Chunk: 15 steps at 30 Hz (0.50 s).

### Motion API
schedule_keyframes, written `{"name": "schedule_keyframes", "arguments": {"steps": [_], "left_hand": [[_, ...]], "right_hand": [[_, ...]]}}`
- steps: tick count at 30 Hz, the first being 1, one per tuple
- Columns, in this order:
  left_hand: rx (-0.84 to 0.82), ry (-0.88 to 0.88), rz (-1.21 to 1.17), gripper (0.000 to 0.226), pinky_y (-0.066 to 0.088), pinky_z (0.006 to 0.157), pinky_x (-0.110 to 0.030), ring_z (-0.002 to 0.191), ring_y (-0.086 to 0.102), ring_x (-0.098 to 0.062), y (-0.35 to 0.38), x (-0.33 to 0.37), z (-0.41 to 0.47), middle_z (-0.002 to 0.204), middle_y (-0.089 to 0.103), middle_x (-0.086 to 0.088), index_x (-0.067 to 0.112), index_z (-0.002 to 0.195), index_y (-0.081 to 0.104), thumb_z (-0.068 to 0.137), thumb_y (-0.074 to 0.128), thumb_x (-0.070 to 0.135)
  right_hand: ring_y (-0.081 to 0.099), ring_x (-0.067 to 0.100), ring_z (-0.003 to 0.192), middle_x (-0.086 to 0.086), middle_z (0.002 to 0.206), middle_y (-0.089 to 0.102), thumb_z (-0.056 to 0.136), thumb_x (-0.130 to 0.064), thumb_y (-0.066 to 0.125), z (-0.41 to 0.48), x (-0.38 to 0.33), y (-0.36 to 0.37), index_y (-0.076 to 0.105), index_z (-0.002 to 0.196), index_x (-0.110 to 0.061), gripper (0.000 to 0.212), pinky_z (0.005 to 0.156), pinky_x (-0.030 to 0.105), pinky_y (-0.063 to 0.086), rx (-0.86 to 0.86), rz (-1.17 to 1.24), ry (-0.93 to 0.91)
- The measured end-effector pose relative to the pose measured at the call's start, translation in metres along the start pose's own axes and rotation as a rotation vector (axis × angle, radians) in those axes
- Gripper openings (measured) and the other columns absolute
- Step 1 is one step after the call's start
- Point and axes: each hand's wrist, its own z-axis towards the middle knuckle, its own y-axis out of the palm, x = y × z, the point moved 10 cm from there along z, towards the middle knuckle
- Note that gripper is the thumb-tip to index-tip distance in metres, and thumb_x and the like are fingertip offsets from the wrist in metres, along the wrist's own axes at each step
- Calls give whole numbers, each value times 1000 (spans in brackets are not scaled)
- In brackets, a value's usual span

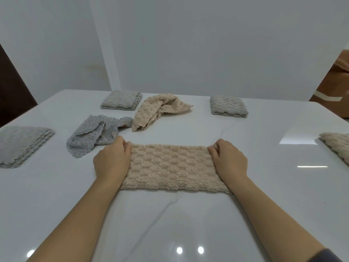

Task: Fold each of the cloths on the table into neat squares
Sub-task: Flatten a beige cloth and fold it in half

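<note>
A wide white glossy table (188, 224) with faint grey veins is filling most of the view. At its middle, a beige fluffy cloth (171, 167) with a checkered pile is lying flat as a long rectangle, its long side running left to right, just in front of the person. The left hand (111, 161) is resting on the cloth's left end, fingers curled and pinching the far left corner. The right hand (229, 160) is doing the same at the right end, pinching the far right corner.

At the table's left edge, a folded grey scalloped cloth (20, 146) is sitting flat. A crumpled grey dotted cloth (94, 136) is lying just beyond the left hand, near but apart from it. Behind that, a crumpled beige cloth (156, 109) is slumping in a heap. Two folded grey squares are sitting near the far edge, one at the far right (228, 106) and one at the far left (120, 100). A folded cream cloth (338, 146) is showing partly at the right edge.
</note>
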Motion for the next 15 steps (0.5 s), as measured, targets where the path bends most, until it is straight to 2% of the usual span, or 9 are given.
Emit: {"name": "schedule_keyframes", "arguments": {"steps": [2,4,6,8,12,15], "left_hand": [[38,20,-23,25,41,65,-38,91,58,-33,-9,2,0,107,61,-11,11,112,57,95,56,29],[87,104,-79,36,44,83,-47,110,53,-34,-22,14,-1,122,54,-14,7,124,54,92,59,23],[73,225,-149,45,36,105,-48,129,43,-28,-31,44,-10,139,46,-12,7,136,46,95,51,24],[-26,319,-229,52,22,118,-45,143,26,-23,-30,83,-24,154,31,-8,9,147,34,99,42,28],[-187,457,-221,58,1,122,-44,150,-7,-14,-7,159,-52,164,-1,-1,14,155,9,103,24,35],[-273,530,-153,58,-5,122,-42,150,-9,-15,22,184,-63,164,-4,-3,13,155,6,103,19,35]], "right_hand": [[59,22,83,-5,100,58,99,-41,45,0,-2,2,52,100,-22,20,60,31,33,0,-23,-7],[60,24,84,-3,110,57,99,-40,46,0,-4,1,52,113,-22,24,60,31,35,3,-33,-10],[61,25,85,-1,116,55,99,-40,46,-1,-5,2,50,122,-22,29,59,31,35,-1,-50,-14],[61,25,84,0,119,54,99,-40,45,-1,-5,2,48,126,-23,32,59,31,35,-11,-63,-7],[62,26,86,1,120,53,99,-41,45,-1,-4,3,48,127,-22,33,59,31,36,-21,-65,-3],[62,26,84,2,119,53,99,-40,47,-2,-4,2,49,127,-21,34,58,31,35,-16,-60,-9]]}}
